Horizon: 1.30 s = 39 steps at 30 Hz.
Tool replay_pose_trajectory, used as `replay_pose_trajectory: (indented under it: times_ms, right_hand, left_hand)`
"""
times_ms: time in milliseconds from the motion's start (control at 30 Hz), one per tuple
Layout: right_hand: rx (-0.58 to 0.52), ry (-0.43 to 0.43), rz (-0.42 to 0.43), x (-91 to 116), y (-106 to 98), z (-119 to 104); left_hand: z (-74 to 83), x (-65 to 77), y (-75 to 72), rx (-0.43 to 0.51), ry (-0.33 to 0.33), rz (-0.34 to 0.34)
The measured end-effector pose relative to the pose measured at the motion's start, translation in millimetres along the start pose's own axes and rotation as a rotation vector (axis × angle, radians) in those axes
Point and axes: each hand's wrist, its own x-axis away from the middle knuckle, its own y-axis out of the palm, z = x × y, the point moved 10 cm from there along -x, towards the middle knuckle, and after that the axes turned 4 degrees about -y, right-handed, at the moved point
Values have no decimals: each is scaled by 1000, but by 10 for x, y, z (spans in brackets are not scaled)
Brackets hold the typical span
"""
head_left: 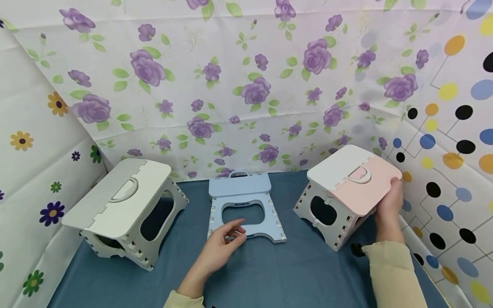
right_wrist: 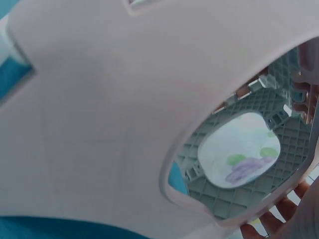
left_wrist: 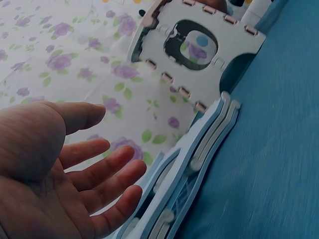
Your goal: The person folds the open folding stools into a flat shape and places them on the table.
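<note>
At the right, a pink-and-white folding stool [head_left: 356, 179] stands unfolded on its legs. My right hand [head_left: 390, 203] grips its right side; in the right wrist view, fingers [right_wrist: 286, 209] curl at the edge of a pale side panel, partly hidden. A light blue folding stool [head_left: 240, 186] lies folded flat in the middle, its layered edge showing in the left wrist view. Over its near edge hovers my left hand [head_left: 222, 244], fingers loosely bent and nothing held. In the left wrist view that palm [left_wrist: 45, 199] faces up beside the blue stool, apart from it.
Another unfolded stool, white and grey [head_left: 123, 205], stands at the left. Blue cloth [head_left: 277, 278] covers the table. A purple-flowered sheet [head_left: 215, 85] hangs behind, with patterned sheets at both sides. A small black object [head_left: 357, 250] is by the right sleeve.
</note>
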Motion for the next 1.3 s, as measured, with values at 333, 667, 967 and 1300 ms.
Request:
replay_pose_trajectory:
  times_ms: [333, 667, 967, 1300]
  right_hand:
    - [-43, -114, 104, 207, -31, 0]
    - [-57, -195, 205, 328, -83, -7]
    - [-62, -237, 250, 370, -106, -24]
    - [-26, -185, 253, 383, -116, 65]
  left_hand:
    - [130, -71, 285, 14, 28, -65]
    - [262, -167, 626, 12, 79, -105]
    - [361, -309, 1060, 7, 109, -116]
    - [546, -425, 1425, -80, 128, -95]
